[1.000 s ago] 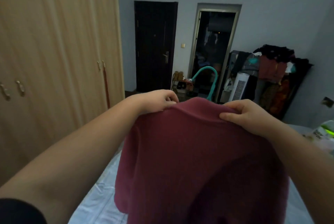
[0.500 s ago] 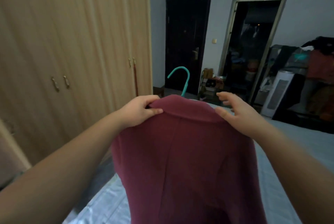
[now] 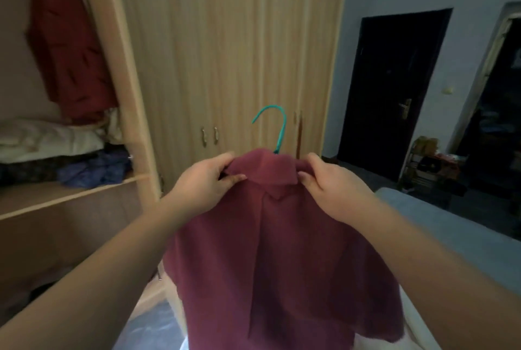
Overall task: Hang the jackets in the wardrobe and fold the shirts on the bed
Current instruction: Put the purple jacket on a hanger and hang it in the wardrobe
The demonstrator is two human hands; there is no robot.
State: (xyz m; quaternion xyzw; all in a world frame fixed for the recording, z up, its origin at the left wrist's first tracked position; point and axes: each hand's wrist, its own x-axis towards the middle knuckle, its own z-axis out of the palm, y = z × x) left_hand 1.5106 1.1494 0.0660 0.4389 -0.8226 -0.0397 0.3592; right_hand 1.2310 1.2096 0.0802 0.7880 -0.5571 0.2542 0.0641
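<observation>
The maroon jacket (image 3: pixel 282 251) hangs on its teal hanger (image 3: pixel 277 129) between me and the wardrobe (image 3: pixel 135 95), my left hand (image 3: pixel 205 183) and right hand (image 3: pixel 329 183) pinching its collar, so I should keep the shoulders level and lift the hook toward the open compartment.

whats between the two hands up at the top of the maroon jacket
In the head view, the jacket's folded collar spans the gap between the left hand and right hand, with the teal hanger hook rising just behind it.
</observation>
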